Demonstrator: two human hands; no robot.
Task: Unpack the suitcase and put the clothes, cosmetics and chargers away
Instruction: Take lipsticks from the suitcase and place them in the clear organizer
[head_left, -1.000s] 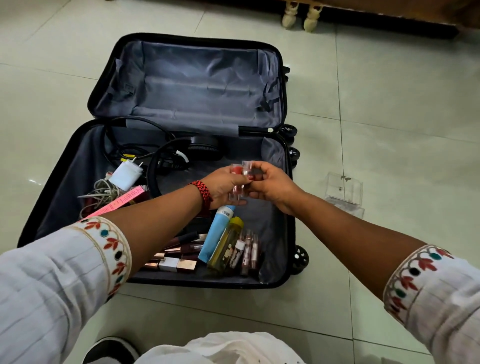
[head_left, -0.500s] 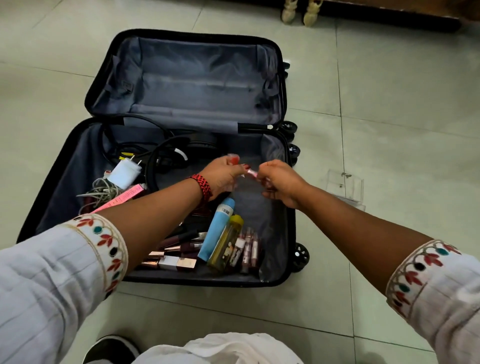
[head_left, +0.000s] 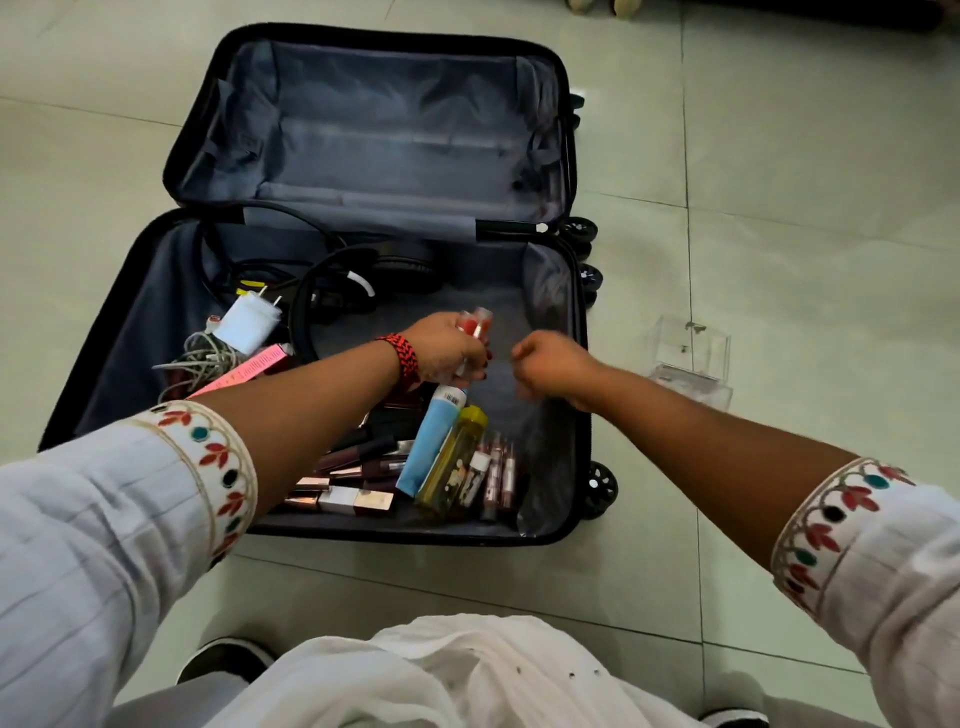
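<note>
Both my arms reached forward over the open suitcase (head_left: 415, 538) on the floor, with my left hand (head_left: 447, 351) wrapped round a few small pink tubes (head_left: 474, 323) above the near half and a red band (head_left: 402, 357) on that wrist. My right hand (head_left: 551, 364) hung just beside it, not touching, fingers curled in and blurred, so I couldn't tell if it held anything. Blue tube (head_left: 434, 441), yellow bottle (head_left: 453, 467) and lipsticks (head_left: 353, 483) lay along the near edge below my hands, white charger (head_left: 249, 322) and cables (head_left: 202, 359) at the left.
</note>
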